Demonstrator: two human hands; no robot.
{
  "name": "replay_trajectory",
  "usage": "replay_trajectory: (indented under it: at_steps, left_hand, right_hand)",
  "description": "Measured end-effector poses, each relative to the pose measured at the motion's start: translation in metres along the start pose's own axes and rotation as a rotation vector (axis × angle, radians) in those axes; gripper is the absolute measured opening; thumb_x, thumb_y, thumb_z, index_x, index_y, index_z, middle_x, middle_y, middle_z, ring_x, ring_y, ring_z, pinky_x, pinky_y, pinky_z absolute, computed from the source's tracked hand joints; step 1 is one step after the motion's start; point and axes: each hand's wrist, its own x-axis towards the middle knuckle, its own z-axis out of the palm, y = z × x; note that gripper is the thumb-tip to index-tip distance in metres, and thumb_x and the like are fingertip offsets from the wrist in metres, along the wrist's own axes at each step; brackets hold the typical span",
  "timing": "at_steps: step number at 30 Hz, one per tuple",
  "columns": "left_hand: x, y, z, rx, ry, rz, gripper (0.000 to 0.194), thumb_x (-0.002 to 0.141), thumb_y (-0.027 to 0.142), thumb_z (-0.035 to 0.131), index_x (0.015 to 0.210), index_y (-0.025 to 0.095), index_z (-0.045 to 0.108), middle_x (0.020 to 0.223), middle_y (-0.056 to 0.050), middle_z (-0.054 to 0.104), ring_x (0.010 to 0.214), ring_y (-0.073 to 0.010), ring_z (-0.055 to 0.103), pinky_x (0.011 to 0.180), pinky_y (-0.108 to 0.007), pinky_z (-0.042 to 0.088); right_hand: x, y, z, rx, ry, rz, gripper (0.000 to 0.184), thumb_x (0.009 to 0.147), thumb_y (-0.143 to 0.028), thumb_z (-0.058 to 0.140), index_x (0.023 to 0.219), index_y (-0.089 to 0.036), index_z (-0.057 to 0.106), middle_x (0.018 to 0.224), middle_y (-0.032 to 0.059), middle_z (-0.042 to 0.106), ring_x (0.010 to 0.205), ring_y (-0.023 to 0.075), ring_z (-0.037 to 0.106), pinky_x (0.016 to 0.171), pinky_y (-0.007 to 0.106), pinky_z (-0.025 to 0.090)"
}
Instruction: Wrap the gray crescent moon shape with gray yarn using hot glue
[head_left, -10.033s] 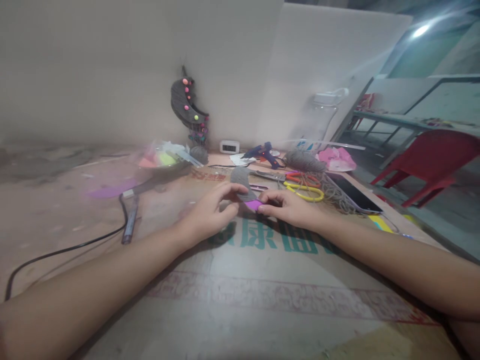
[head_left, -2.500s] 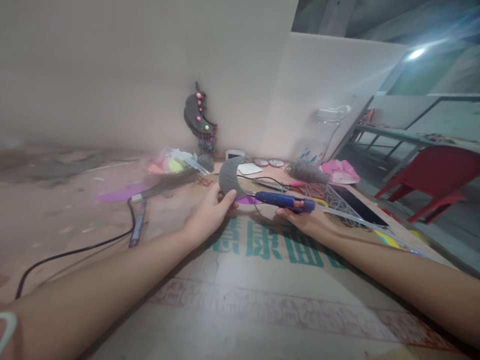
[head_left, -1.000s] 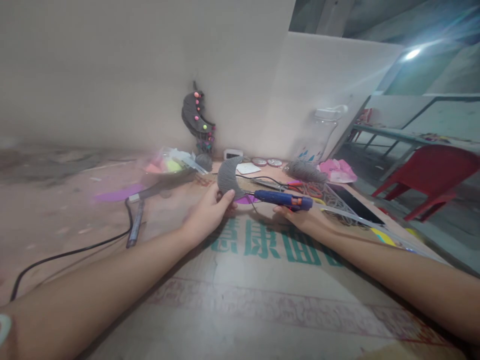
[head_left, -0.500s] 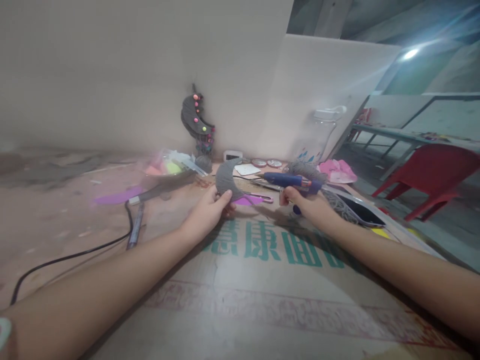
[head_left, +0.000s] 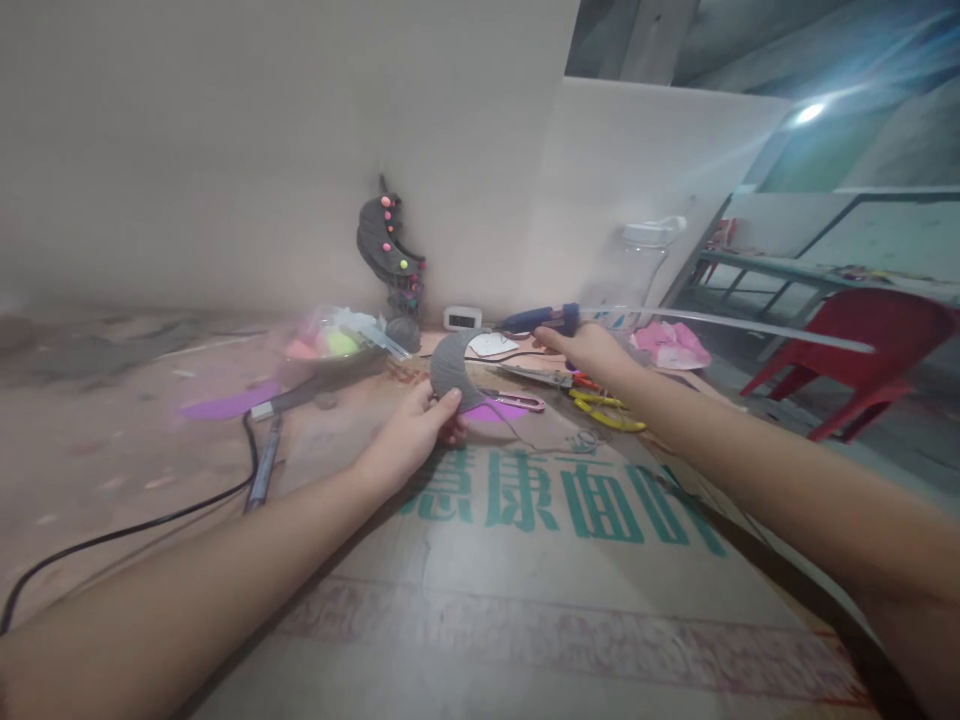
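My left hand (head_left: 417,430) pinches the lower end of a grey yarn-wrapped crescent (head_left: 452,365) and holds it upright above the printed cardboard sheet (head_left: 525,560). A purple foam piece (head_left: 487,410) lies just behind it. My right hand (head_left: 589,345) reaches far back over the table and grips a blue glue gun (head_left: 538,319), its nozzle pointing left. A thin strand of grey yarn (head_left: 540,440) trails from the crescent across the cardboard.
A finished crescent with coloured pompoms (head_left: 386,245) leans in the wall corner. Yellow scissors (head_left: 607,413), pink snips (head_left: 521,402), a small clock (head_left: 460,318), a bowl of pompoms (head_left: 330,340), a black cable (head_left: 150,520) and a red chair (head_left: 870,340) are around.
My right hand has carried the glue gun from beside the crescent back and away toward the wall. My left hand keeps the crescent in about the same place.
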Motion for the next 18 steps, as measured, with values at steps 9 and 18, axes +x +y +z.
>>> replay_trajectory:
  at_steps: [9, 18]
  left_hand:
    - [0.002, -0.003, -0.002, 0.010, -0.002, -0.004, 0.037, 0.079, 0.048, 0.068, 0.092, 0.016, 0.054, 0.061, 0.001, 0.063, 0.051, -0.0110, 0.055, 0.052, -0.022, 0.041]
    - [0.002, -0.002, -0.001, 0.016, -0.009, 0.006, 0.037, 0.079, 0.048, 0.068, 0.093, 0.017, 0.054, 0.061, 0.002, 0.062, 0.053, -0.0114, 0.056, 0.052, -0.022, 0.041]
  right_hand:
    - [0.059, 0.023, 0.051, -0.112, -0.055, 0.031, 0.032, 0.090, -0.039, 0.060, 0.103, -0.014, 0.075, 0.097, 0.0103, 0.077, 0.091, 0.0227, 0.071, 0.078, 0.027, 0.050]
    - [0.066, 0.047, 0.043, -0.187, -0.056, -0.043, 0.038, 0.087, -0.044, 0.063, 0.109, -0.015, 0.073, 0.101, 0.0086, 0.076, 0.090, 0.0210, 0.069, 0.078, 0.027, 0.049]
